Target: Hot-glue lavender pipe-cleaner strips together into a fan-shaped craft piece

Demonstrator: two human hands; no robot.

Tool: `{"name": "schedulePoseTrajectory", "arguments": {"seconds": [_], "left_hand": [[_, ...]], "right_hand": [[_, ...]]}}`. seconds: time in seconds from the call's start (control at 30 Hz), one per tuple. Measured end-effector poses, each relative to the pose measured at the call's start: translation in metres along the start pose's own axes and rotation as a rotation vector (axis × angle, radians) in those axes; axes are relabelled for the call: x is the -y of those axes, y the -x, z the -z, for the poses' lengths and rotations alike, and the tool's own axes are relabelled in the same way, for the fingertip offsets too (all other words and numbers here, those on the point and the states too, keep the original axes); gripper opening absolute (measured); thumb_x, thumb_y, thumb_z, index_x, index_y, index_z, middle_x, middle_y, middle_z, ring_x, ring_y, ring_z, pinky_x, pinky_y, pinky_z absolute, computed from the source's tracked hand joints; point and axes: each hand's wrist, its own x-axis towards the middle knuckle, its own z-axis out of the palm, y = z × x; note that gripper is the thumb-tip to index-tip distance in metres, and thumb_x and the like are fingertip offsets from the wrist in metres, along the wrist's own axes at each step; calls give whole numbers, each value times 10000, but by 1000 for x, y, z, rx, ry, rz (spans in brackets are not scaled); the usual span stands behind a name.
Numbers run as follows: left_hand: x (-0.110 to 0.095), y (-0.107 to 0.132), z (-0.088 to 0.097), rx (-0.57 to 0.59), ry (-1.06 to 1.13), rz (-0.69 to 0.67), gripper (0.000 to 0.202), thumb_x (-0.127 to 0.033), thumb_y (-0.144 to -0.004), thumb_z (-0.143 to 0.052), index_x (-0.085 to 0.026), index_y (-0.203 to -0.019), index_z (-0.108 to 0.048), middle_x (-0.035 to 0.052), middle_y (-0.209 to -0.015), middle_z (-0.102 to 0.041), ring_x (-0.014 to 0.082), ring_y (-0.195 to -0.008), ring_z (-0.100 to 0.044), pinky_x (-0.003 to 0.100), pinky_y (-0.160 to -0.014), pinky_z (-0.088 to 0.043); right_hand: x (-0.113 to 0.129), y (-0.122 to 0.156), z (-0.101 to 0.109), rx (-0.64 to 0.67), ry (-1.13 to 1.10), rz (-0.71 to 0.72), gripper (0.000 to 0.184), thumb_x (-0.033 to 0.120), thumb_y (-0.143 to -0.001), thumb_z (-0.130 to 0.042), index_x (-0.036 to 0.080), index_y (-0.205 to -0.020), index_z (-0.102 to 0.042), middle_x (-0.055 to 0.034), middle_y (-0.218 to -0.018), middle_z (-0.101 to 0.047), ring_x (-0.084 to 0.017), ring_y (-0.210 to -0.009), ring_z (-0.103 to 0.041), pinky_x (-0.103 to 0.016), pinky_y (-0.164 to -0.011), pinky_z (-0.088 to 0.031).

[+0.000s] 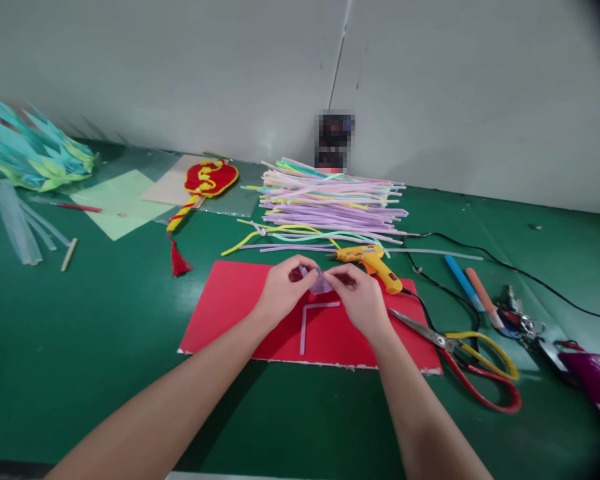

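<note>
Both my hands meet over a red sheet [230,307] lying on the green table. My left hand [283,290] and my right hand [360,297] each pinch a small curled piece of lilac pipe cleaner [320,283] held between their fingertips. On the red sheet below them lies another lilac pipe cleaner [310,320], bent into an L. A yellow glue gun [373,260] rests just behind my right hand.
A pile of pastel pipe cleaners [330,200] lies behind the sheet. Red and yellow scissors [470,360] lie at the right, beside two markers [473,283] and a black cable [505,267]. At the left are glue sticks [15,223], a red tasselled ornament [205,183], green paper [120,200] and teal paper shapes [35,150].
</note>
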Motion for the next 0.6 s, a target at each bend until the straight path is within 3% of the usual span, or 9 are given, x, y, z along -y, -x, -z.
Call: {"name": "schedulePoseTrajectory", "arguments": {"seconds": [0.6], "left_hand": [[0, 0, -1, -4, 11, 13, 87, -214, -721, -547, -186, -783, -601, -12, -739, -602, 112, -650, -537, 224, -600, -443]], "right_hand": [[-2, 0, -2, -21, -2, 25, 153, 333, -778, -558, 195, -790, -622, -26, -782, -655, -165, -728, -603, -283, -696, -476]]}}
